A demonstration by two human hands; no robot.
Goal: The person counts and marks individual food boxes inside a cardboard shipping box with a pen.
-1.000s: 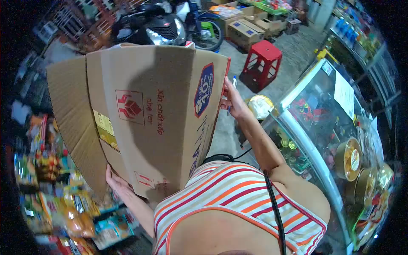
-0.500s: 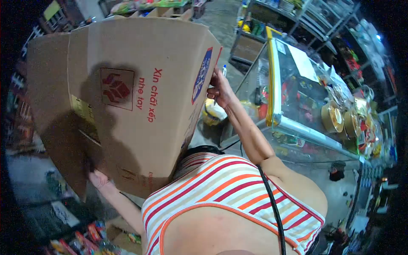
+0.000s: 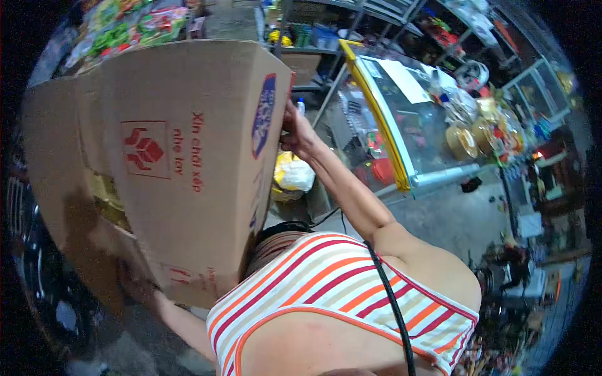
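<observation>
A large cardboard box (image 3: 213, 232) with red print fills the left half of the view, close against the striped top. My right hand (image 3: 300, 133) holds the box at its right side, fingers bent round the edge beside a blue label. A pen-like object with a blue tip (image 3: 301, 106) shows at that hand. My left hand (image 3: 139, 282) is at the lower left of the box, dim and partly hidden by a flap; its fingers are too dark to make out.
A glass display case (image 3: 401, 125) with a yellow edge stands to the right, with tape rolls (image 3: 461, 141) and packets on it. Metal shelves (image 3: 370, 9) are behind. Colourful packets (image 3: 113, 37) lie at the upper left. A yellow and white bag (image 3: 293, 177) sits below my right hand.
The view has turned, so the display case and shelves appear further left. The box has also shifted slightly left and down in view, still held. More colourful packets show at the upper left.
</observation>
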